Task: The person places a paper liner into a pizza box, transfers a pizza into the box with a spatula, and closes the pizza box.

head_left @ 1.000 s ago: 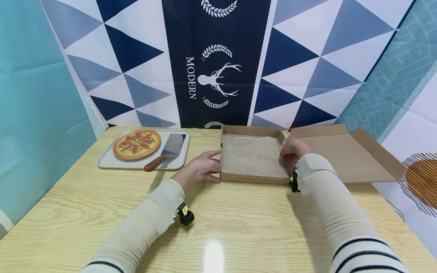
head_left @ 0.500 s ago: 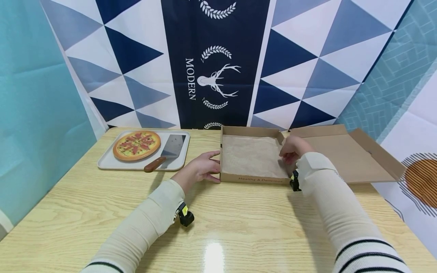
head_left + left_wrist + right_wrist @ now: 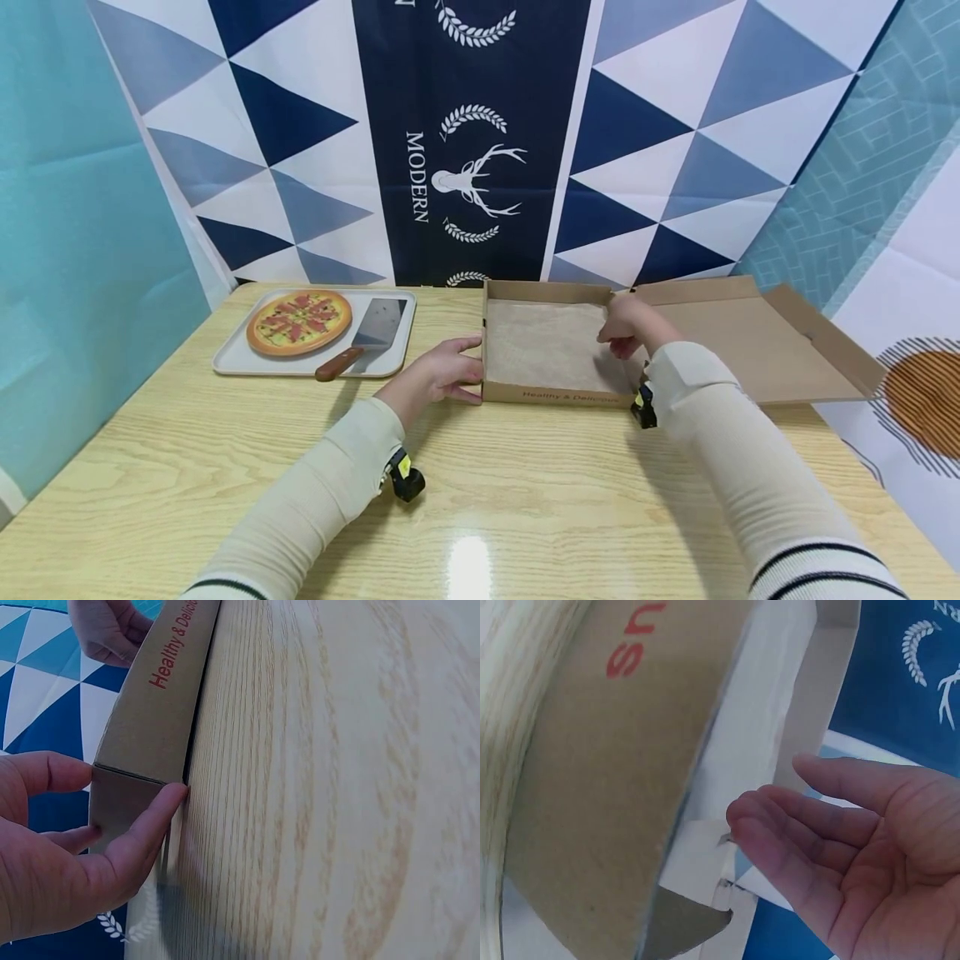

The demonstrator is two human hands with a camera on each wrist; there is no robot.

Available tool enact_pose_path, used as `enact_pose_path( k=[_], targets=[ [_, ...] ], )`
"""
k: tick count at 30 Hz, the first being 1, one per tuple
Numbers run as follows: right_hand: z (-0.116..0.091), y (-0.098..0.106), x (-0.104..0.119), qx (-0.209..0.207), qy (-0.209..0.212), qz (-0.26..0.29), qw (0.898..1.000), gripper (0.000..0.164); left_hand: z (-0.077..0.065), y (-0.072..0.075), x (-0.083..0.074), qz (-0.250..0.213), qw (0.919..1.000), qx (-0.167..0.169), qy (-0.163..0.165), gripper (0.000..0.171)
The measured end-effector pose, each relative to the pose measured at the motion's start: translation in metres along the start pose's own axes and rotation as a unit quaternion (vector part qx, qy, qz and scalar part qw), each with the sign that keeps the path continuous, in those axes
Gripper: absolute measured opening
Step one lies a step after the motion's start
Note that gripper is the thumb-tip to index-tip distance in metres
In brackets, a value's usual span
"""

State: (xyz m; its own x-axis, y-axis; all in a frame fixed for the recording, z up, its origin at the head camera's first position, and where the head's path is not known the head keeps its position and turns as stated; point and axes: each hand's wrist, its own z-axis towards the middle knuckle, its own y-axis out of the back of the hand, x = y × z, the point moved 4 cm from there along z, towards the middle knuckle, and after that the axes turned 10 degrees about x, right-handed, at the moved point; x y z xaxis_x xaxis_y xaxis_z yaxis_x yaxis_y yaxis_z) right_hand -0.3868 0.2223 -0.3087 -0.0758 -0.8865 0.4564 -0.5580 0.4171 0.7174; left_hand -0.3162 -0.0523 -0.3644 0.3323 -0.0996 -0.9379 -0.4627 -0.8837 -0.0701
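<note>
A brown cardboard pizza box point(image 3: 558, 395), printed "Healthy & Delicious", lies open with brown paper point(image 3: 547, 342) lining its base. At its left wall is my left hand point(image 3: 450, 371), fingers spread and fairly straight; in the left wrist view those fingertips point(image 3: 174, 793) touch the box corner. My right hand point(image 3: 632, 325) hovers over the right wall, where the lid joins. In the right wrist view its loosely bent fingers point(image 3: 769, 840) hold nothing, and the thumb stands apart. The open lid point(image 3: 757, 350) spreads out to the right, partly behind the right forearm.
To the left, a white tray point(image 3: 232, 358) carries a pizza point(image 3: 300, 322) and a pizza server point(image 3: 378, 323), whose wooden handle point(image 3: 339, 364) juts over the front rim. A patterned cloth point(image 3: 465, 125) hangs behind the wooden table point(image 3: 525, 492).
My right hand has risen slightly off the right wall and shifted left over the box. The left hand stays at the left wall. The head view has tilted slightly.
</note>
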Motion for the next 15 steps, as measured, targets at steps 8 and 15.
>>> enact_pose_path(
  k=[8, 15],
  targets=[
    [-0.005, -0.004, 0.002, -0.018, 0.008, -0.072, 0.997, 0.021, 0.000, -0.002, 0.000, 0.002, 0.9999, -0.014, -0.001, 0.072],
    [-0.022, -0.014, 0.009, -0.041, 0.045, -0.139, 0.988, 0.018, 0.001, -0.001, 0.001, 0.002, 0.9996, -0.027, -0.004, 0.071]
  ],
)
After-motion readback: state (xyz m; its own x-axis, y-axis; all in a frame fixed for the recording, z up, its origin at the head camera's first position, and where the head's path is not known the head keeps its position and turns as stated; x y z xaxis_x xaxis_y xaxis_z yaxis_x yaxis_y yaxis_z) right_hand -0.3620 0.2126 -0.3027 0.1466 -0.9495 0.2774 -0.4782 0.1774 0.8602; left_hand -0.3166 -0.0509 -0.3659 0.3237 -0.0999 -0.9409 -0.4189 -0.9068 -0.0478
